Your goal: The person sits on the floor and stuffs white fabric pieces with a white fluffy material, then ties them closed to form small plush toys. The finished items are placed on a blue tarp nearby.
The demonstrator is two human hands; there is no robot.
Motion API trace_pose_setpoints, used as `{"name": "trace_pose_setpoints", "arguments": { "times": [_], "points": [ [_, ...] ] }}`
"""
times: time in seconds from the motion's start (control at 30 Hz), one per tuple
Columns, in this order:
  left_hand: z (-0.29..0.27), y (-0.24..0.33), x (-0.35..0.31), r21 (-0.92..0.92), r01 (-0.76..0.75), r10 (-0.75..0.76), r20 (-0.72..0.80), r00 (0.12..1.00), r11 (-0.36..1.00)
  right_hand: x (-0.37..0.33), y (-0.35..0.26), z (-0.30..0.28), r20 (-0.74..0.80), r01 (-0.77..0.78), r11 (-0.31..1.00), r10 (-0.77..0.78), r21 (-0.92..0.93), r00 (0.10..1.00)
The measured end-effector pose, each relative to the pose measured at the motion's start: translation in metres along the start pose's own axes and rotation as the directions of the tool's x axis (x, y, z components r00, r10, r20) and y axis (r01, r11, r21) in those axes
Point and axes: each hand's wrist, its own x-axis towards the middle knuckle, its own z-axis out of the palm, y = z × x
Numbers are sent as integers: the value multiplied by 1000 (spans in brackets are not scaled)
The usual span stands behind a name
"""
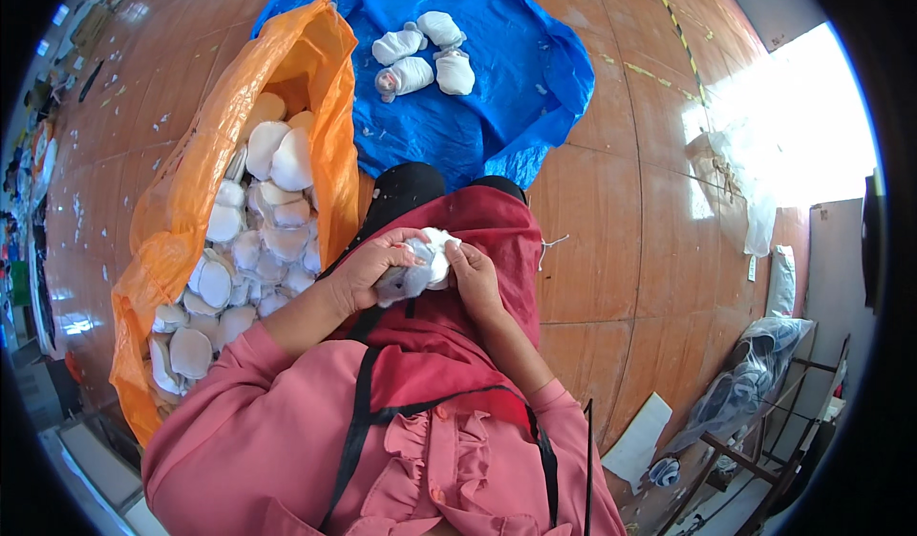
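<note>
Head cam (L fisheye) looks dn at lap [435,333] & flr [597,259], fairly near.

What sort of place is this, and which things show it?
Probably a workshop or factory: a large orange plastic sack holds many white, rounded, soft-looking pieces; four white-and-grey bundles lie on blue plastic sheeting; yellow-and-black striped tape marks the brown floor.

Blue sheet [516,68] & orange sack [334,159] glossy plast.; grey-white piece [411,282] fuzzy mat'l.
</note>
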Motion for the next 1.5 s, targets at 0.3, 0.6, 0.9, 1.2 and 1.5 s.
{"name": "trace_pose_setpoints", "arguments": {
  "times": [0.3,0.6,0.9,1.2,1.5],
  "points": [
    [-17,35,4,217,323,-330,-4,944,921,25,-21,-19,528,676,678,-476,-289,703],
    [-16,28,-5,-363,403,-384,128,915,840,26,-42,-21,635,604,769,-362,-210,682],
    [-25,1,-18,-506,326,-320,101,942,799,23,-29,-3,645,600,738,-301,-309,702],
    [-12,57,-47,712,-249,21,313,949,657,31,-7,7,767,-185,977,37,107,641],
    [-6,31,-21,942,-204,413,80,907,267,30,16,22,632,-40,999,10,32,775]
  ]
}}
